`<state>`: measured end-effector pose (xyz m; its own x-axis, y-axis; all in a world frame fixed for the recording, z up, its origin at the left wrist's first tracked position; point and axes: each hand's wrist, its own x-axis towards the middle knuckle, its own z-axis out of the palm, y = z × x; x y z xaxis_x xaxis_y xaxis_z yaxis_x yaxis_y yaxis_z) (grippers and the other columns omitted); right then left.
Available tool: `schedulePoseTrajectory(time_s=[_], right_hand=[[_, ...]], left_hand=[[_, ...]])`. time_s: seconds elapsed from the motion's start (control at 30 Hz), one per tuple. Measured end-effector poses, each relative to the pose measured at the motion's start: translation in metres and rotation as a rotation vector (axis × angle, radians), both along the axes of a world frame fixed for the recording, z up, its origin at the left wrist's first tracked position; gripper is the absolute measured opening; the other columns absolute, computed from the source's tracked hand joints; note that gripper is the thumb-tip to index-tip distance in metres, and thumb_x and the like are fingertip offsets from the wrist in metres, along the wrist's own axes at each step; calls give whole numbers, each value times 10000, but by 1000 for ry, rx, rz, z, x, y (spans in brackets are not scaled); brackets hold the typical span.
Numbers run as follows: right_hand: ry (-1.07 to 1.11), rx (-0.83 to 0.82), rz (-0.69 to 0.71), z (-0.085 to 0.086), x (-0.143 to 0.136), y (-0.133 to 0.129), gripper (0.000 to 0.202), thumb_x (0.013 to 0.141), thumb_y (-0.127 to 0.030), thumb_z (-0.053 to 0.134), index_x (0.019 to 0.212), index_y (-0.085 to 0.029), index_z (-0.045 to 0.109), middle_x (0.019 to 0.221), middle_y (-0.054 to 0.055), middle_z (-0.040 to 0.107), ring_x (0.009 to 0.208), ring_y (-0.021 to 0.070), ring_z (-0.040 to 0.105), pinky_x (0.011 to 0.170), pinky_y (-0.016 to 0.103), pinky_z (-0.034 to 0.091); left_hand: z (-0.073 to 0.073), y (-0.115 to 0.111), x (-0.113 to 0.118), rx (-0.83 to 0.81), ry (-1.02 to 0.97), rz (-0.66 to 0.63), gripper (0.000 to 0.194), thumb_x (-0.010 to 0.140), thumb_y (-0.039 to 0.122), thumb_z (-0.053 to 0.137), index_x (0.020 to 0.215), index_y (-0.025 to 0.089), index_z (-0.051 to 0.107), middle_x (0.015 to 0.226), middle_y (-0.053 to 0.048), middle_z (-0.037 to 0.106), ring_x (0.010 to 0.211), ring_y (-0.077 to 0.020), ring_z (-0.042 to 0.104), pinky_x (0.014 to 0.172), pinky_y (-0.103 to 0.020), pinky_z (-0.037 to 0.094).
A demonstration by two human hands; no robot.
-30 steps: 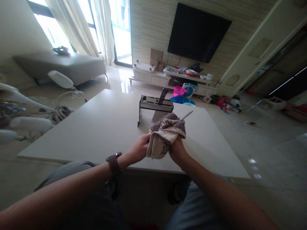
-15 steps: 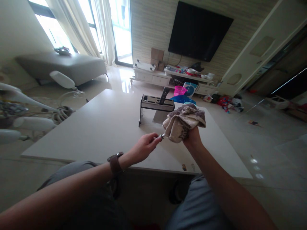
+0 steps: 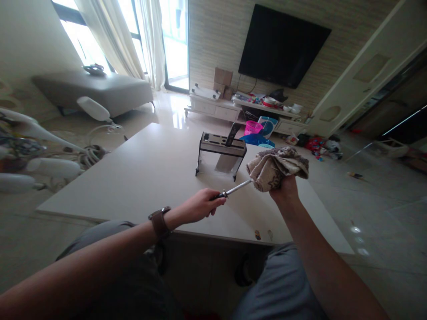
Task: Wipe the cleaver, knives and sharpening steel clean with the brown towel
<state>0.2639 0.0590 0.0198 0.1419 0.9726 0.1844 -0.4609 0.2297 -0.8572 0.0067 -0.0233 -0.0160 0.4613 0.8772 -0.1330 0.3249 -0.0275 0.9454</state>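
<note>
White table beneath; hands outstretched, left gripping rod, right clutching towel.

The rough towel is cloth, the rod metal.

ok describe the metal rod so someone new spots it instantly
Find the white table, then the left hand over it. The metal rod is held there by its black grip and runs to the cloth, while another black handle stands in the rack.
</note>
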Motion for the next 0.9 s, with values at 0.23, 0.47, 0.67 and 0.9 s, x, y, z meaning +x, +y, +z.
schedulePoseTrajectory(time_s=[0.23,0.47,0.67,0.9], right_hand=[[6,-28,20,-7,1,0,227,804,-451,725,979,-307,708,1054,-13,800,1127,249,720,1012,490,583],[-20,-96,116,-25,-41,-28,266,695,-389,836,878,-254,698,962,4,802,985,235,741,1014,431,583],[-95,-159,217,-39,-79,-60,258,705,-403,821,900,-282,702,950,-20,798,963,246,751,978,435,609],[-79,-170,134,-45,-83,-63,335,702,-342,821,1010,-276,709,1069,1,791,1095,254,711,1049,438,560]], left_hand=[[-1,0,-3,35,-51,28,439,939,571,525,860,163,665,614,35,468,532,-117,399,475,-243,310],[-10,1,4,24,-150,47,451,954,579,501,833,163,623,608,46,428,540,-108,367,471,-229,297],[-16,6,10,77,-380,34,258,851,385,648,907,143,716,911,-66,707,848,-203,603,738,-291,516],[-24,8,10,67,-397,41,272,824,370,682,943,136,754,937,-72,745,919,-244,631,850,-332,524]])
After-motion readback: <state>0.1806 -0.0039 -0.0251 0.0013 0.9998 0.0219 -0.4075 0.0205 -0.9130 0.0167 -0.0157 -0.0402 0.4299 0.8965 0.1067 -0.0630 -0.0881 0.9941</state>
